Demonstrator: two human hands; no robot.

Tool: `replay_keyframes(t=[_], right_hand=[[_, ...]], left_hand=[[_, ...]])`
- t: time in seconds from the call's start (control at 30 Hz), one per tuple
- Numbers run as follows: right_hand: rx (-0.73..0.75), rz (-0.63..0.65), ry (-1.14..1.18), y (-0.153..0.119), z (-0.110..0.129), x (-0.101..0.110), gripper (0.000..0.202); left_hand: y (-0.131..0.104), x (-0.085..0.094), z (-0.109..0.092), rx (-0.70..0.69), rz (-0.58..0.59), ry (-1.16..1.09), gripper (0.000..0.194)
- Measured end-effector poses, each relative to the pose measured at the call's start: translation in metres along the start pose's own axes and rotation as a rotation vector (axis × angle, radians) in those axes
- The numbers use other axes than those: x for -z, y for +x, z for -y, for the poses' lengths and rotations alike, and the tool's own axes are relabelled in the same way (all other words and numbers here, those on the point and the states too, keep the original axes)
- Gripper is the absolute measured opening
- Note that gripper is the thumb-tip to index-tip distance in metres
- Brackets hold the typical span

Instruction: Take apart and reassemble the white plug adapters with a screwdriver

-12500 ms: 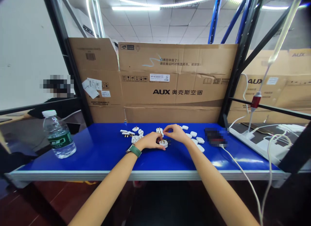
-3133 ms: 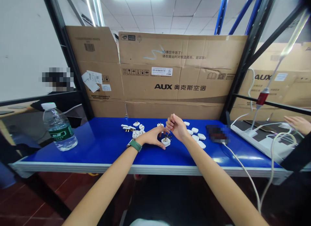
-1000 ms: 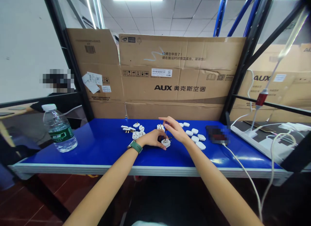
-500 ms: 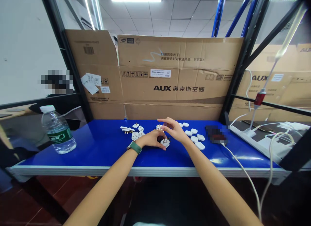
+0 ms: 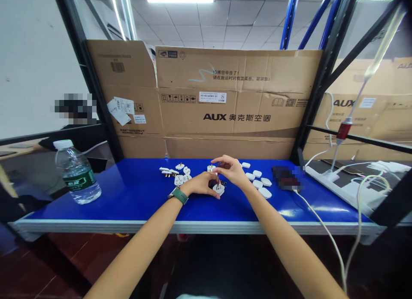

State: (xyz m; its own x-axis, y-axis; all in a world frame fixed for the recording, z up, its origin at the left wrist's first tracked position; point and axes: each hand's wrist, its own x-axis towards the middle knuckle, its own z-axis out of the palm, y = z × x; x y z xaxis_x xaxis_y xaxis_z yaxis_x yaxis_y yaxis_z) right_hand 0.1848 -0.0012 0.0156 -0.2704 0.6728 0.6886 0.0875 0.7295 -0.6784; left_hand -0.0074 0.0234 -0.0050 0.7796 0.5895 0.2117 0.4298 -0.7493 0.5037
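Low over the blue tabletop, my left hand (image 5: 204,183) has its thumb and fingers closed around a white plug (image 5: 219,190) that rests on the table. My right hand (image 5: 229,168) is just above, pinching a slim screwdriver (image 5: 218,182) whose thin shaft points down at the plug; its handle is mostly hidden by the fingers. Another white plug part (image 5: 211,167) with metal pins lies behind my hands. Several white plug parts with pins (image 5: 179,179) are grouped to the left. Several white covers (image 5: 258,184) lie to the right.
A water bottle (image 5: 77,174) stands at the left of the blue table (image 5: 128,200). At the right lie a dark, partly blurred device (image 5: 286,178) with a white cable and a white power strip (image 5: 337,191). Cardboard (image 5: 238,140) closes off the back. A person (image 5: 75,114) is beyond the left post.
My right hand's fingers have shifted and curled slightly around the screwdriver. My left hand and the plug have stayed in place.
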Motion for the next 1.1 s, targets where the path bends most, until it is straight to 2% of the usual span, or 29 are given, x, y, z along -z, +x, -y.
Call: replay_keyframes(t=[0.07, 0.27, 0.4, 0.5, 0.73, 1.1], right_hand=[[-0.002, -0.027, -0.031, 0.0, -0.0018, 0.0002, 0.026], [0.036, 0.037, -0.052, -0.0026, 0.0002, 0.0006, 0.028], [0.03, 0.12, 0.043, -0.0031, 0.0025, 0.0023, 0.035], [-0.018, 0.136, 0.115, -0.0023, 0.0009, 0.0028, 0.036], [-0.053, 0.063, 0.123, 0.0004, -0.0014, 0.0006, 0.026], [-0.084, -0.009, 0.043, 0.0018, -0.0019, 0.0005, 0.031]], left_hand=[[-0.0001, 0.0007, -0.0009, -0.001, 0.004, 0.002, 0.056], [0.0003, -0.0002, 0.0005, -0.023, 0.006, -0.02, 0.055], [0.0009, -0.002, 0.0028, 0.014, -0.004, 0.001, 0.058], [0.001, -0.0025, 0.0037, 0.027, 0.0, 0.001, 0.06], [0.0006, -0.0019, 0.0007, 0.017, -0.006, 0.042, 0.056], [-0.0007, -0.0035, 0.0007, 0.028, 0.011, 0.044, 0.056]])
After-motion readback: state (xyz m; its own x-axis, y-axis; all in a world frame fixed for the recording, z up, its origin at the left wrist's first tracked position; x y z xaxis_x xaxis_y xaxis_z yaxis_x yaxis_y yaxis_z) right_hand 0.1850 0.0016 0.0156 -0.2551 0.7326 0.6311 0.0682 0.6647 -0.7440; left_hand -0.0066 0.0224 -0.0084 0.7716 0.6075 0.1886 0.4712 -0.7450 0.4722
